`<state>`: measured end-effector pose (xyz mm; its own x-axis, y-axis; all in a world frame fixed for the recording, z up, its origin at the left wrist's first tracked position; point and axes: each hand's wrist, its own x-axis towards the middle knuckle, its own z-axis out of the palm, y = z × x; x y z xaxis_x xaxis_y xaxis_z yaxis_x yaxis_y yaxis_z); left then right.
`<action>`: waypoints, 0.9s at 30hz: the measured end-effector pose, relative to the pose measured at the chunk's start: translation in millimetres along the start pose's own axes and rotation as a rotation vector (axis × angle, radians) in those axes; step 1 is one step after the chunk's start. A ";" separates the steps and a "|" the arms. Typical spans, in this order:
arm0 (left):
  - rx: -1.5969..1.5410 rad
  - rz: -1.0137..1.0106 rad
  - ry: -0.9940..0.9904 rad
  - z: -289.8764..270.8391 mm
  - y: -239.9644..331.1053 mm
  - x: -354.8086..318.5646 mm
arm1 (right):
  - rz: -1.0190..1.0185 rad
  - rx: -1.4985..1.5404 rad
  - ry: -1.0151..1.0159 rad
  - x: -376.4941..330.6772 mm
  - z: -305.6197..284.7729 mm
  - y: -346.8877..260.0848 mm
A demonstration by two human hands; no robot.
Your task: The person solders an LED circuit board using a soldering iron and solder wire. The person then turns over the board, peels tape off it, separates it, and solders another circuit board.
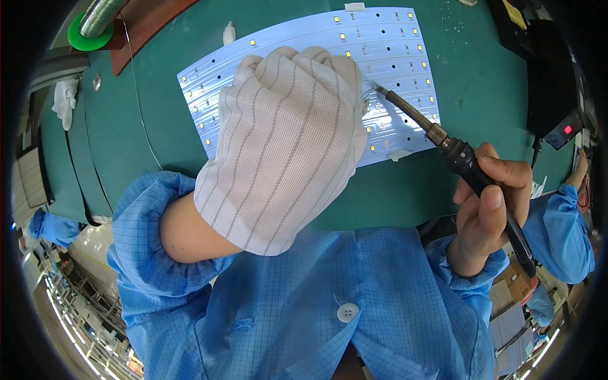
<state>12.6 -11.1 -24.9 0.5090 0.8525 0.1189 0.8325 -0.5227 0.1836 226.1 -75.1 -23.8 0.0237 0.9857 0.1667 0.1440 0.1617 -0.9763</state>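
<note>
A white panel [389,66] with rows of small yellow LEDs lies on the green work surface. My left hand [288,139], in a white striped glove, rests over the panel's middle with its fingers curled closed. Its fingertips are hidden beneath the glove's back, so whatever they pinch is out of sight. Bare and closed, my right hand [491,206] grips a soldering iron [472,168] by its black handle. The iron slants up and left. Its metal tip is close to the panel, just right of the gloved fingers; whether it touches cannot be made out.
At the upper left stands a spool [92,31] with a green flange, and a thin wire trails down from its side. A black unit with a red light [567,129] sits at the right. White cloth [65,101] lies at far left. Other people's blue sleeves [560,234] show beyond the table.
</note>
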 end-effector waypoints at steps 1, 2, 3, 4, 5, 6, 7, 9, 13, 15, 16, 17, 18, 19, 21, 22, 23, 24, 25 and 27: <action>0.017 -0.018 0.000 -5.6 -0.5 -4.2 | -0.010 0.011 -0.014 0.3 1.8 -1.4; 0.019 -0.005 0.029 -10.7 -1.5 -8.0 | -0.016 0.028 -0.029 0.7 3.3 -2.6; 0.021 0.009 0.058 -15.7 -2.0 -11.3 | -0.032 0.047 -0.049 1.0 4.5 -3.6; 0.022 0.007 0.058 -16.7 -2.8 -10.6 | -0.041 0.050 -0.057 0.7 4.7 -3.1; 0.004 -0.007 0.017 -18.6 -3.7 -9.8 | -0.041 0.052 -0.060 -0.3 4.9 -2.9; -0.013 -0.023 -0.024 -20.3 -4.5 -10.1 | -0.043 0.052 -0.078 -1.8 5.1 -3.1; -0.027 -0.005 -0.026 -14.6 -4.0 -5.9 | -0.035 0.032 -0.075 -4.8 2.7 -1.5; -0.036 0.026 0.046 -2.6 -2.3 2.0 | -0.026 -0.011 -0.044 -11.5 2.3 0.6; -0.047 -0.009 0.044 -14.9 -2.5 -7.8 | -0.104 -0.005 -0.153 -15.4 4.2 -0.3; -0.023 -0.029 0.090 -16.1 -2.4 -10.9 | -0.154 -0.015 -0.157 -18.6 9.3 -0.1; -0.034 -0.017 0.089 -13.0 -2.2 -7.8 | -0.149 -0.026 -0.147 -20.2 8.4 2.7; -0.047 -0.013 0.061 -10.5 -2.0 -5.1 | -0.188 -0.050 -0.149 -21.3 7.7 5.7; -0.059 -0.009 0.033 -8.0 -1.8 -2.8 | -0.226 -0.075 -0.153 -21.9 7.0 7.9; -0.068 0.000 0.033 -4.0 -1.6 -0.6 | -0.236 -0.102 -0.171 -22.0 5.3 9.5; -0.016 0.006 0.087 -0.7 -0.9 -1.1 | -0.238 -0.118 -0.194 -21.7 6.0 8.3; -0.018 0.007 0.088 -0.3 -0.9 -0.7 | -0.241 -0.149 -0.214 -22.1 7.0 6.0; -0.004 0.023 0.093 0.9 -0.6 0.5 | -0.276 -0.151 -0.143 -26.7 11.0 8.5; 0.007 0.041 0.098 2.6 -0.1 2.4 | -0.272 -0.159 -0.138 -27.5 11.6 9.3; 0.018 0.029 0.099 -2.3 0.0 -1.0 | -0.304 -0.150 -0.152 -27.3 14.1 7.8; 0.030 -0.006 0.110 -12.4 1.0 -7.0 | -0.367 -0.153 -0.190 -25.3 16.7 4.8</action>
<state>7.1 -17.7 -13.5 0.4786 0.8489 0.2245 0.8423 -0.5160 0.1558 209.7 -98.5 -35.0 -0.2369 0.8578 0.4562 0.2544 0.5079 -0.8230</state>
